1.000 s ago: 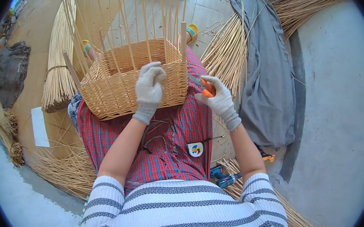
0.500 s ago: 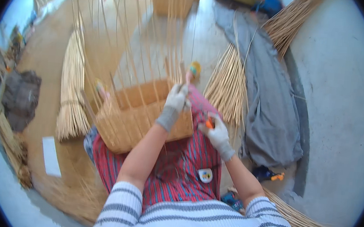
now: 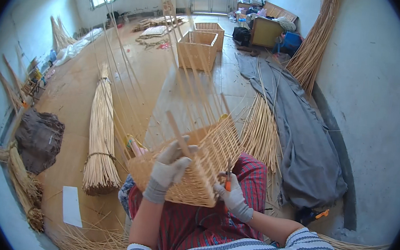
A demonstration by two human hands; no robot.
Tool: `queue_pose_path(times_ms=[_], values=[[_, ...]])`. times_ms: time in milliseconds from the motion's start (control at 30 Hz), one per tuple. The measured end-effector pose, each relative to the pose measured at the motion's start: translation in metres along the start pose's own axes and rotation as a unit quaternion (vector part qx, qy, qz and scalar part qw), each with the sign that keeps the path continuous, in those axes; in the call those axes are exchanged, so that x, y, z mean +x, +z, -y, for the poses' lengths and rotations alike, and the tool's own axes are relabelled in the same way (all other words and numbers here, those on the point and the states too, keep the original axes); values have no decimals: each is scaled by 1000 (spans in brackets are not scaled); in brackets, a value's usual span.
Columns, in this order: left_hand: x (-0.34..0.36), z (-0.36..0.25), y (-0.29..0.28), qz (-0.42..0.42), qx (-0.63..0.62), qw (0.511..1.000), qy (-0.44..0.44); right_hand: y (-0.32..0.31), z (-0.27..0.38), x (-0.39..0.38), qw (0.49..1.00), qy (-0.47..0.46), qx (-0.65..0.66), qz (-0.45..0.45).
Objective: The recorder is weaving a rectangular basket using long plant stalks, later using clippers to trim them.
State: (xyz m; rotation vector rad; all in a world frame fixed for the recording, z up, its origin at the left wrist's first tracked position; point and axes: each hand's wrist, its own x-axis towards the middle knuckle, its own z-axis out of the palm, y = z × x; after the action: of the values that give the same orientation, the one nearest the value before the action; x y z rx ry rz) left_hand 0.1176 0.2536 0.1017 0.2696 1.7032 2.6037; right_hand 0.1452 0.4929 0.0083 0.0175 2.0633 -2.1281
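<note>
On my lap, over a red striped cloth [image 3: 177,223], rests a partly woven wicker basket [image 3: 206,163], tilted, with long thin stakes [image 3: 190,95] rising from it. A thicker wooden stake [image 3: 176,130] stands at its near corner. My left hand [image 3: 167,167], in a pale glove, grips the basket at that corner, fingers around the base of the thick stake. Against the basket's right side is my gloved right hand [image 3: 234,199], closed around an orange-handled hand tool [image 3: 228,182] with a dark metal tip. The tool's exact kind is unclear.
A tied bundle of canes [image 3: 101,140] lies to the left, loose canes [image 3: 261,130] to the right beside a grey cloth [image 3: 298,148]. Two finished-looking baskets [image 3: 196,55] stand farther off. A white sheet [image 3: 72,206] and cane scraps lie at lower left.
The basket has turned and tilted, its woven side now facing right. My left hand has shifted to its near corner, and my right hand has come against its side. The view has tipped up.
</note>
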Motion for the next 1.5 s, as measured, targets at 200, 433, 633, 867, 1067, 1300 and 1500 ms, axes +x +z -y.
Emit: queue_pose_path(times_ms=[200,433,633,867,1067,1300,1500], values=[[-22,41,-121,-202,36,976,68,43,5,-5,965,130,-92,211],[-68,108,-200,-369,114,922,24,49,-8,4,912,116,-264,292],[-71,107,-198,-358,165,916,70,48,50,57,835,-66,-477,267],[-78,95,-126,-401,552,707,188,120,129,126,609,-477,-598,209],[-31,109,-28,-220,572,766,195,199,124,152,411,-513,-700,279],[8,111,-20,-132,735,665,-3,219,120,142,337,-486,-753,287],[10,117,-19,-174,707,685,23,226,118,146,333,-492,-750,290]])
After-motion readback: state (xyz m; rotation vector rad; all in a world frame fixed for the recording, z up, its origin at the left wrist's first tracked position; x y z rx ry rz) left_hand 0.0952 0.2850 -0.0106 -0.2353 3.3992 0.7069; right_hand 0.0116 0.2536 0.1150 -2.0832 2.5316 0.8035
